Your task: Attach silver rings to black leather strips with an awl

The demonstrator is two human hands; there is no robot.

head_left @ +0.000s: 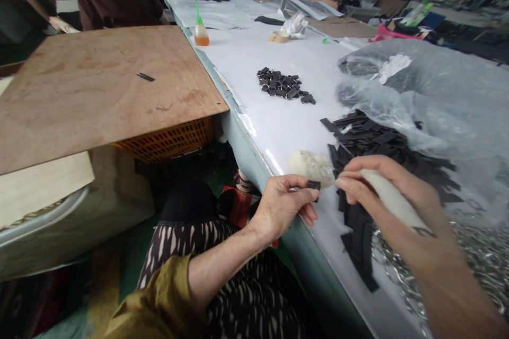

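Observation:
My left hand (287, 200), at the table edge, pinches a small folded black strip (314, 186) between thumb and fingers. Closed around a white-handled tool (392, 196), my right hand (405, 206) is just right of that strip; the tool's tip is hard to make out. A whitish, rough-surfaced block or pot (312, 167) lies behind the left fingertips. Loose black strips (369, 137) are heaped beyond and under my right hand. Metal rings (481, 259) form a pile at the right. Farther back sits a cluster of black tabs with metal rings (280, 83).
Clear plastic bags (429, 85) cover the table's right side. A bottle of amber liquid (201, 33) and a tape roll (279, 37) stand farther back. At left is a wooden board (107, 90) with one dark strip (145, 77), above an orange crate (170, 140). Other people sit beyond.

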